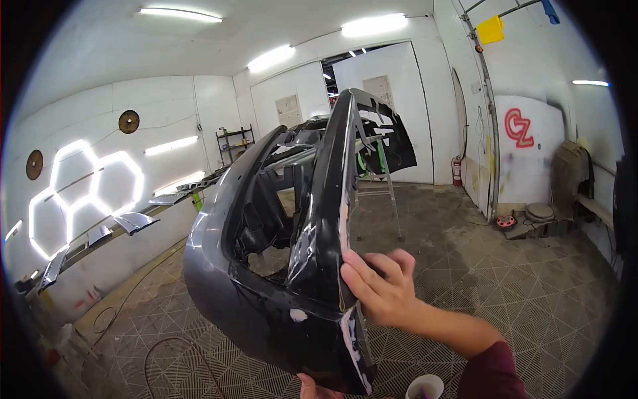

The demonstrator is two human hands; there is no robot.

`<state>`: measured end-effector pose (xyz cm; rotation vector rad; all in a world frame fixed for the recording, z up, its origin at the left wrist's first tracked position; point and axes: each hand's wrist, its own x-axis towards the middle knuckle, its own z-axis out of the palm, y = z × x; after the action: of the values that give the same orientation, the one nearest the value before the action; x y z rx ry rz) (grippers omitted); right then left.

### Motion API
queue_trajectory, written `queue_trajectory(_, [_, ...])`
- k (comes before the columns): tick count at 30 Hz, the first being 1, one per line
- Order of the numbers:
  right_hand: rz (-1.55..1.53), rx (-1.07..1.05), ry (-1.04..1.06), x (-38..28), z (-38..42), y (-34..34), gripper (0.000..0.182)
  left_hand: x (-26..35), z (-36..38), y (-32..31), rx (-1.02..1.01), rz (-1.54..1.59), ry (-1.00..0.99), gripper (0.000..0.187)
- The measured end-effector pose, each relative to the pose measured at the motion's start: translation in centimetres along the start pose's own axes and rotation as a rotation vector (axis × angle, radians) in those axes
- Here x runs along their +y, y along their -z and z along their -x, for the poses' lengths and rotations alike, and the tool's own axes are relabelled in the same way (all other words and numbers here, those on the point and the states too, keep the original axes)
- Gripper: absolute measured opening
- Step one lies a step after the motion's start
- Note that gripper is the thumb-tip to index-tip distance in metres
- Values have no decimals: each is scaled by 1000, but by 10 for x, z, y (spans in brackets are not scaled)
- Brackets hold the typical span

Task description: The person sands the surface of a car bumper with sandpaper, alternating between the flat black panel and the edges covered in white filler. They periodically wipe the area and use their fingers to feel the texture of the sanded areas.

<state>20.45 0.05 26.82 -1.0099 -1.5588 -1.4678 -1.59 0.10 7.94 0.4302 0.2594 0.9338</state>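
A large car bumper [262,326], dark grey on its left and black on its right, stands raised in front of me. Patches of pale filler [345,219] run along its right edge, and the black paint there is scuffed. My right hand [380,286] is bent against that edge, fingertips on the filler strip; its thumb is hidden, and I cannot see any tool in it. At the bottom of the view, my left hand [318,391] holds the bumper's lower edge, with only the thumb and a little of the hand showing.
A white bucket [425,387] stands on the patterned floor by my right forearm. Behind the bumper is a metal stand [392,199]. A hose [179,340] lies at left, beneath painted parts [135,222] along the wall. A fire extinguisher [456,171] stands near the back doors.
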Motion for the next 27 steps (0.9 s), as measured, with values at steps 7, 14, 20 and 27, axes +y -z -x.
queue_trajectory(7, [102, -138, -136, 44, -49, -17, 65, -6, -27, 55, -643, 281, 135, 68])
queue_trajectory(14, [-2, -117, -156, -6, -6, 12, 67, -6, -19, 32, -597, 234, 136, 68])
queue_trajectory(20, [-63, -179, -277, 1, -26, 14, 73, -9, -4, -9, -119, -27, -139, 56])
queue_trajectory(27, [-28, -217, -282, 5, -33, 19, 73, -11, -11, -1, -153, -9, -136, 52])
